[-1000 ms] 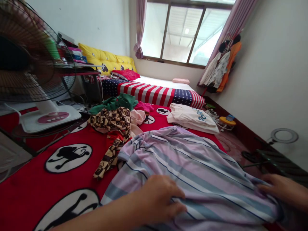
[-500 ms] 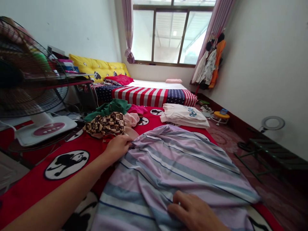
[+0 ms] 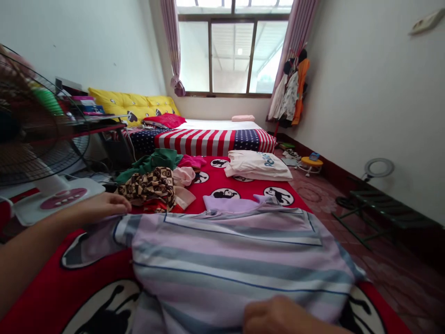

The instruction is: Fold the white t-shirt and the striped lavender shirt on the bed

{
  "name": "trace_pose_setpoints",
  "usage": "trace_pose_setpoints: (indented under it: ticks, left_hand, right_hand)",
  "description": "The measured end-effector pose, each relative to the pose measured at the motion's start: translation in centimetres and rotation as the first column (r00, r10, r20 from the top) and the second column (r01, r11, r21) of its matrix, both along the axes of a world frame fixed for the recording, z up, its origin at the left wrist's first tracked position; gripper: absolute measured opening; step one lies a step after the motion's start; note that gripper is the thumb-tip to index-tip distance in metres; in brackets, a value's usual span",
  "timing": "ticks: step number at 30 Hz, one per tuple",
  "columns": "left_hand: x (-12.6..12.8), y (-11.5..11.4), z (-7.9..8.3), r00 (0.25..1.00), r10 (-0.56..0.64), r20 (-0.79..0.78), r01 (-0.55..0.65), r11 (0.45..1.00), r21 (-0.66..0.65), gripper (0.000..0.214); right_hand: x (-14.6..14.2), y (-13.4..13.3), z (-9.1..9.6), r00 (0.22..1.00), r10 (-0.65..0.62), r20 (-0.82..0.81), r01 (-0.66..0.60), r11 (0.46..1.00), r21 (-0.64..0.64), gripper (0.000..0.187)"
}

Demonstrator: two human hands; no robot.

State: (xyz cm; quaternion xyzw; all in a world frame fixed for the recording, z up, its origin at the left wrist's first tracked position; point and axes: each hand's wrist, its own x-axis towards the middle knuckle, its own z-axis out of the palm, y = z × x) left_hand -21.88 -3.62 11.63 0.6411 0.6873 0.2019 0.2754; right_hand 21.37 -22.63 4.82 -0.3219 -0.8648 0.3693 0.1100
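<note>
Red monkey-print bedspread (image 3: 212, 178) covering a bed. Under the right hand (image 3: 274, 316), a striped shirt (image 3: 222, 264) lies spread. Just ahead of the left hand (image 3: 100, 207), a brown patterned cloth (image 3: 146, 188), a green garment (image 3: 149, 162) and a pale pink garment (image 3: 184, 176). Well ahead of the right hand, a folded white T-shirt (image 3: 257, 166).

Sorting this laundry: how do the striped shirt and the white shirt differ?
The striped shirt is lilac with grey-blue bands, while the white shirt has blue lettering. The striped shirt lies spread out between the left hand and right hand; the white shirt sits folded, farther off. Both lie on the red blanket.
</note>
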Motion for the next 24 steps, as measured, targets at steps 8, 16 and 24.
trace_pose_setpoints:
  ticks: [8,16,24]
  left_hand:
    - [11.3,-0.4,-3.3,0.920,-0.326,-0.216,0.381,0.874,0.302,0.037]
    - [18.1,0.4,-6.4,0.844,-0.461,-0.274,0.515,0.839,0.175,0.032]
    - [18.7,6.2,-0.8,0.896,-0.438,-0.076,0.434,0.823,0.368,0.024]
  right_hand:
    - [8.7,10.8,1.7,0.555,-0.808,-0.196,0.797,0.450,0.404,0.036]
    - [10.0,15.7,0.3,0.578,-0.813,0.066,0.746,0.560,0.361,0.029]
    - [11.1,20.0,6.5,0.540,-0.835,-0.107,0.828,0.503,0.248,0.038]
